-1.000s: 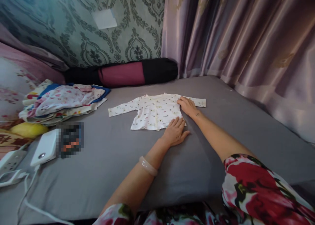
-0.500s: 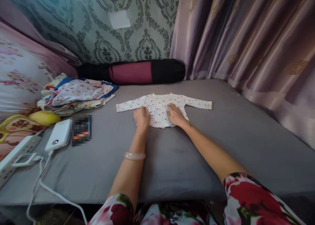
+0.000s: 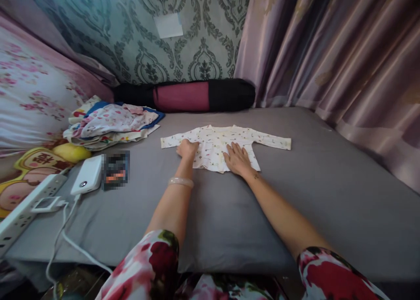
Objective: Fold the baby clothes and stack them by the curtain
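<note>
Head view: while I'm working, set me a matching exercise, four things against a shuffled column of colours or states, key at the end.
Column one
1. Left hand
2. Small shirt
3. Long roll
4. Right hand

Column two
A. Black and maroon
B. Laid flat, fingers spread, on the shirt's front
C. Curled, at one side of the shirt
D. White with small prints, lying spread out

Right pairs: 1-C, 2-D, 3-A, 4-B
</note>
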A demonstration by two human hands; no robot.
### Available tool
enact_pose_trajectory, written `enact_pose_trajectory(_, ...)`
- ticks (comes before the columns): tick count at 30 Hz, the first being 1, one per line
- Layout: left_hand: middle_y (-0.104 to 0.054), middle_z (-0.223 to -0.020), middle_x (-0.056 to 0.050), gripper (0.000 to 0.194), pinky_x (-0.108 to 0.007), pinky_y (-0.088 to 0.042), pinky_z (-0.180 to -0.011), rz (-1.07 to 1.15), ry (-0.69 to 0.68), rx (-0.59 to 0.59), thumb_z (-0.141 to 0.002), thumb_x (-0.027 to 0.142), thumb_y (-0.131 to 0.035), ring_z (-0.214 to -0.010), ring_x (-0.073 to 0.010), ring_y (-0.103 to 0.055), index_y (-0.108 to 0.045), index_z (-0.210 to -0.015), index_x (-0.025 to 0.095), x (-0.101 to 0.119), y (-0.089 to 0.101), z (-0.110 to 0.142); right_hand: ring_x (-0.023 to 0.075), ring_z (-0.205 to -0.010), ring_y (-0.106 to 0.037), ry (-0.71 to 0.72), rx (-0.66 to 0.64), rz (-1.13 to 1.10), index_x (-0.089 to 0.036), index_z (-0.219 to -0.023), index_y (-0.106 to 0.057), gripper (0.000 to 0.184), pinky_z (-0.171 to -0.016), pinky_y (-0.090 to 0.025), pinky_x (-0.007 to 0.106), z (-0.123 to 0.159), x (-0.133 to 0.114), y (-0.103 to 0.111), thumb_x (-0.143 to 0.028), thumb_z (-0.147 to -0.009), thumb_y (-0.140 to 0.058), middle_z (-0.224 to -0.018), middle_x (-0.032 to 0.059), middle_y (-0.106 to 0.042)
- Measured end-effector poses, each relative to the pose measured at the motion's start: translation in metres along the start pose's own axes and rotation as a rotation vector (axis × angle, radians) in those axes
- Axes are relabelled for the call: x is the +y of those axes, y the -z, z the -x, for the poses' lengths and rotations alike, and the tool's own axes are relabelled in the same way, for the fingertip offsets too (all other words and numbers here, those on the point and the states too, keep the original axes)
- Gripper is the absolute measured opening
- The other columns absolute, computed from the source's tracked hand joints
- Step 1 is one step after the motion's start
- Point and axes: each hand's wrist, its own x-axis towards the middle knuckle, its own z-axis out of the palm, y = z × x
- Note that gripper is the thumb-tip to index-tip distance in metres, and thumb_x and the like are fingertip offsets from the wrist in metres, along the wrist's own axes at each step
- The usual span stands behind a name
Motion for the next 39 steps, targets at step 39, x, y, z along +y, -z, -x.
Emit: enact_pose_trajectory(39,-0.064,-0.091,-0.009,0.018,-0.035,-0.045,-0.085,-0.093,-0.989,-0.055,-0.088,0.017,-0.043,-0.089,-0.0210,-0.059,-0.057,-0.101,0.016,-0.008,0.005,0.058,0.0191,-0.119,-0.053,0.172,0.180,-0.448,-0.015,-0.122,-0.060,0.037,-0.101,-0.040,0.032,-0.002,0.017,0.017,-0.021,-0.093,-0.038,-0.129,0.0121,-0.059)
